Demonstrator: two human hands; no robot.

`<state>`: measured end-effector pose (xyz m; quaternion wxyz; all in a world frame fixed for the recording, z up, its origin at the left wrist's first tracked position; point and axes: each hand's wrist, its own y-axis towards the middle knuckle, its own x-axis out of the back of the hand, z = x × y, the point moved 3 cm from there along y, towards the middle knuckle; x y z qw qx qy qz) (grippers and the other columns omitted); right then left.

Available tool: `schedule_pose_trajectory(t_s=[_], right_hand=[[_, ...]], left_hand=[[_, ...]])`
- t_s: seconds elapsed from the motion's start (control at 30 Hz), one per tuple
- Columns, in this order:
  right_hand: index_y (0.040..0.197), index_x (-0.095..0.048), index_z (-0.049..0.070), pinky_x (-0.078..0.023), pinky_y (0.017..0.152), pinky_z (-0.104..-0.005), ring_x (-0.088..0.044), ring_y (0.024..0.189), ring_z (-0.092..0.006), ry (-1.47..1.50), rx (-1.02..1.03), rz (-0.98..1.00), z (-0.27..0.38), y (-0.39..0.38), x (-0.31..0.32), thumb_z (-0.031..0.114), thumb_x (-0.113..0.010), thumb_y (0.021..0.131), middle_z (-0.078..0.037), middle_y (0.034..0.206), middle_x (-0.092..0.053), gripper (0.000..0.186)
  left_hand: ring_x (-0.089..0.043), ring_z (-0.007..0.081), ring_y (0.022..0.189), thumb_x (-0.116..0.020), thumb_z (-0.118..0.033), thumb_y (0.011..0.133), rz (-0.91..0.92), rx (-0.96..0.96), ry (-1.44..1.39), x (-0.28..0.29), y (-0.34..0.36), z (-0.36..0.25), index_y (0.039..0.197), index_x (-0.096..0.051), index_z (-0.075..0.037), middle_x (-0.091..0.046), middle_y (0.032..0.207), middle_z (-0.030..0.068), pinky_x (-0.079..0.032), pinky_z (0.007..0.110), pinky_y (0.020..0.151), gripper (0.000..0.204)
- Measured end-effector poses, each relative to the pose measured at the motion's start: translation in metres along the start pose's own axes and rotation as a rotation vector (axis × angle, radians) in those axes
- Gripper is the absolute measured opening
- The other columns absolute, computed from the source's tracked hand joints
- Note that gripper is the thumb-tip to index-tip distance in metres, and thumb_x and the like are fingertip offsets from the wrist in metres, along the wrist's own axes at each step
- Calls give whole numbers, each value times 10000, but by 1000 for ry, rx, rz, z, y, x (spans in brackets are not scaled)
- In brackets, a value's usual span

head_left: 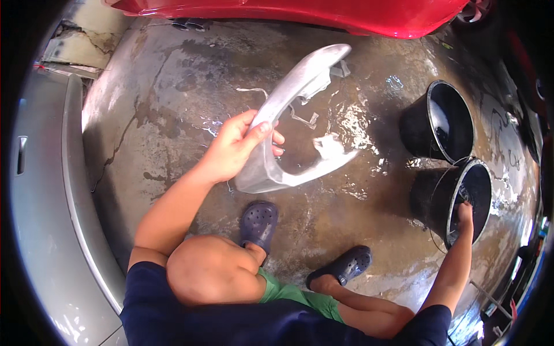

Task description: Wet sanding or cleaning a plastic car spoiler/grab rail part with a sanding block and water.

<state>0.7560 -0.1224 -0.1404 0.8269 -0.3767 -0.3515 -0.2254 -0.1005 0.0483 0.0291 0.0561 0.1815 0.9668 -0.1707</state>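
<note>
My left hand [241,144] is closed round the narrow side of a curved silver-grey car fender [295,81]. My thumb lies on its outer face, and the fingers wrap behind into the wheel-arch opening. The fender is held up over the wet floor, with one end pointing away from me and the arch facing right. On the right, my right hand [465,213] reaches down inside the nearer black bucket [428,196]. Its fingers are hidden there, and whether they hold anything does not show.
A second black bucket [413,130] stands just beyond the nearer one. Wet concrete floor [173,104] with cracks lies around my dark clogs [259,222]. A red car body [300,12] crosses the far edge, and a silver car door [40,190] stands along the left.
</note>
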Motion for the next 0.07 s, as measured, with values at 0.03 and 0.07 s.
schedule_pose_trajectory(t_s=[0.03, 0.07], right_hand=[[1088, -740, 82, -543, 770, -407, -696, 827, -258, 225, -49, 220, -19, 16, -29, 235, -606, 920, -137, 937, -754, 264], [1140, -742, 95, -570, 816, -402, -713, 856, -267, 445, -97, 451, -17, 31, -61, 278, -627, 958, -133, 957, -756, 283]], left_hand=[[-770, 264, 894, -526, -258, 1125, -57, 47, -54, 4, 5, 24, 1237, -579, 21, -734, 1029, 164, -636, 381, 815, 305], [-770, 264, 894, -526, -258, 1125, -78, 54, -31, 6, 1, 20, 1237, -579, 21, -734, 1029, 164, -636, 381, 815, 305]])
